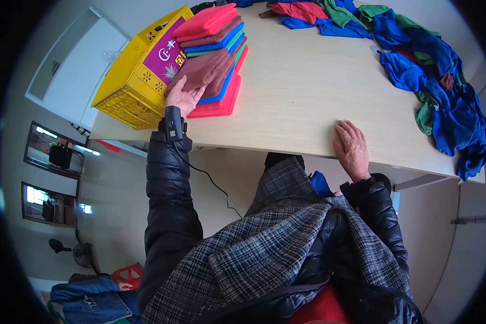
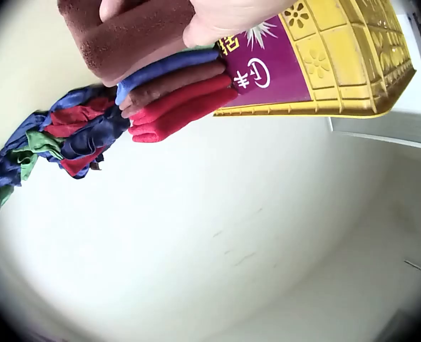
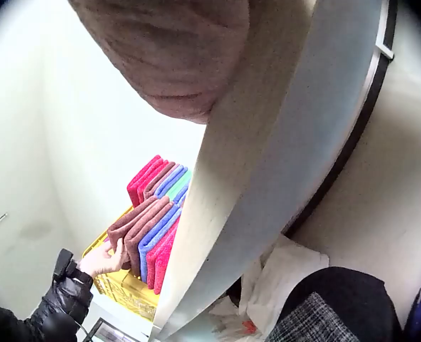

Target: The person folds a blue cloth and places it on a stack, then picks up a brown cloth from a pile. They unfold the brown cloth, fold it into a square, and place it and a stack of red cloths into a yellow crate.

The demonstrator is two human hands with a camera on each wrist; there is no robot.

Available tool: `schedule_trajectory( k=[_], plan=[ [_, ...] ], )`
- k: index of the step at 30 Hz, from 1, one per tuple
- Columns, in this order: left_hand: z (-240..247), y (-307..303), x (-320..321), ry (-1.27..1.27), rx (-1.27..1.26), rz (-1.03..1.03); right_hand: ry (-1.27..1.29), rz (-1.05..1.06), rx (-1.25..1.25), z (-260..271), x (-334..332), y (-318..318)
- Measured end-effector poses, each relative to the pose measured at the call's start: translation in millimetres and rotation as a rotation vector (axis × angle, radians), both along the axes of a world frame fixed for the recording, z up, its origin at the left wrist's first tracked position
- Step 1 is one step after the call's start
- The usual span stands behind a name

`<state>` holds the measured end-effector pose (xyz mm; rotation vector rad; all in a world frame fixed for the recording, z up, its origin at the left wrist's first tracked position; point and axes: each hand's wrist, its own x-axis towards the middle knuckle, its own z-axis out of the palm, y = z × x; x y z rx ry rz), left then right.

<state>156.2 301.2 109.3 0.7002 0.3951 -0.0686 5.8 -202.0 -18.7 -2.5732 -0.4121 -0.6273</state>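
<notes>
My left hand (image 1: 184,100) lies against the near end of a brown folded towel (image 1: 200,70) on top of the front stack, its fingers extended along the towel. In the left wrist view, fingers (image 2: 232,16) overlap that brown towel. Beneath it are more brown, blue and red folded towels (image 1: 221,102). A second stack of folded towels (image 1: 208,24), red on top, stands just behind. Over at the table's front edge, my right hand (image 1: 353,148) rests flat on the tabletop with its fingers straight, holding nothing.
A yellow plastic crate (image 1: 129,81) with a purple label stands left of the stacks. Loose blue, green and red cloths (image 1: 443,92) are heaped along the table's (image 1: 297,97) right and far sides. A cable (image 1: 213,181) hangs from my left wrist. Another person's denim sleeve (image 1: 81,291) shows lower left.
</notes>
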Motion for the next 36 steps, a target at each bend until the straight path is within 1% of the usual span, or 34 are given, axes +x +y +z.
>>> schedule_trajectory(
  k=[1,4,5,6,8,9,10,12,14,15,16,18,19,21,25,27,31,36],
  plan=[
    [4,-3,-6,0.002,-0.003,-0.051,0.003,-0.004,0.001,0,0,0],
    [12,-17,-28,0.058,-0.041,-0.098,-0.014,0.005,0.018,1,-3,-2],
    [9,-19,-36,-0.007,0.068,-0.162,-0.017,0.022,0.022,2,-1,-3],
    [2,-26,-45,0.005,0.064,-0.177,-0.018,0.039,0.028,2,-1,-3],
    [-8,-45,-70,-0.137,0.354,-0.296,-0.003,0.013,0.004,2,-2,-7],
    [-18,-67,-86,-0.116,0.484,-0.257,-0.006,0.0,-0.003,1,-2,-8],
    [-32,-85,-99,-0.111,0.482,-0.264,-0.014,-0.008,-0.01,0,-1,-10],
    [-69,-104,-116,-0.172,0.981,-0.184,-0.008,-0.023,-0.027,-4,0,-15],
    [-122,-103,-110,-0.265,1.243,-0.09,-0.008,-0.035,-0.054,-4,2,-20],
    [-154,-94,-102,-0.375,1.462,-0.024,-0.01,-0.037,-0.053,-4,3,-23],
    [-164,-104,-101,-0.419,1.636,0.138,-0.005,-0.067,-0.065,-4,4,-26],
    [-157,-122,-104,-0.565,1.867,0.257,0.006,-0.096,-0.076,-5,4,-31],
    [-154,-130,-106,-0.56,1.869,0.254,0.011,-0.127,-0.075,-5,5,-32],
    [-145,-141,-102,-0.593,1.915,0.325,0.023,-0.183,-0.084,-4,6,-33],
    [-147,-140,-101,-0.604,1.975,0.309,0.025,-0.203,-0.102,-3,7,-32],
    [-149,-139,-99,-0.623,1.974,0.345,0.038,-0.219,-0.111,-2,7,-29],
    [-147,-138,-101,-0.613,1.923,0.299,0.052,-0.224,-0.117,-4,6,-26],
    [-147,-136,-98,-0.63,1.941,0.252,0.06,-0.19,-0.131,7,7,-33]
  ],
)
